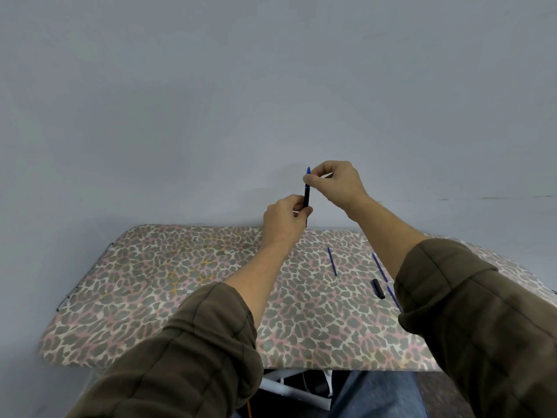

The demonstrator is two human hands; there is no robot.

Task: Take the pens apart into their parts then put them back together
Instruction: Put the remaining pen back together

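Two hands are raised, both clamped on one pen (306, 198), which stands upright in the air over the far edge of the tabletop (180, 297). The left hand (284, 220) has its fingers curled round the black lower barrel. The right hand (334, 182) pinches the blue top end between thumb and fingertips. The hands are close together but apart, with bare barrel between them.

Lower right, two thin blue refills lie on the tabletop, well apart: the middle refill (331, 261) and the right refill (380, 268). One short black tube (378, 288) lies just beside the right refill. A further blue strip (393, 297) runs under the right sleeve (470, 312); I cannot tell whether it is a third refill.
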